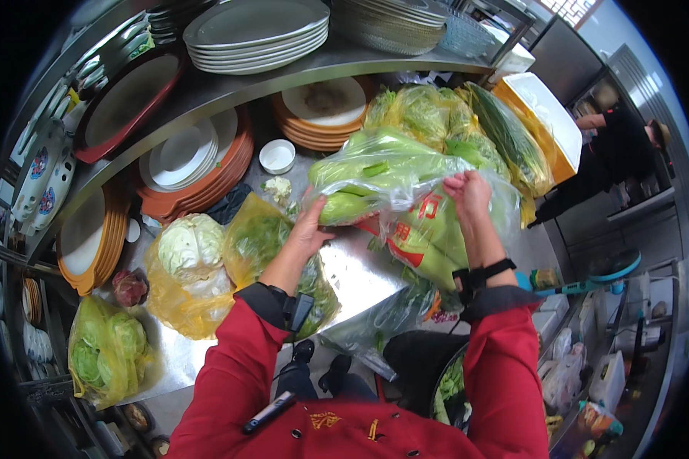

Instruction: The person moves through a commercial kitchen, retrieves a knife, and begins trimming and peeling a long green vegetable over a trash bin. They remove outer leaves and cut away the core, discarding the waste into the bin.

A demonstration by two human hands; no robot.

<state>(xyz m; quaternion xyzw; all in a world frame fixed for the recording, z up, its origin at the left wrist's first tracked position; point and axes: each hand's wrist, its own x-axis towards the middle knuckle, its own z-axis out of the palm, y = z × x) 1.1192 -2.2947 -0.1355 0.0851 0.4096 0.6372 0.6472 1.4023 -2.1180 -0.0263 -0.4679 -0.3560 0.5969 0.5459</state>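
Note:
A clear plastic bag [413,192] with red printing holds several long pale green gourds [387,143] on the steel table [353,275]. My right hand [472,198] pinches the bag's gathered film, fingers curled. At the bag's left end my left hand [307,229] grips its side, the fingers partly hidden and the thumb apart. Near my left forearm lies a yellow bag of leafy greens [264,241]. Beside that, a cut cabbage [190,244] sits on a yellow plastic bag [189,304]. Another clear bag [373,318] hangs over the table's front edge.
A shelf [344,72] with stacked plates [258,34] overhangs the back. Below it stand brown-rimmed plates [321,103] and a small white bowl [277,156]. Bagged greens [425,112] and a white foam box [542,109] lie behind. A person [620,143] stands at right.

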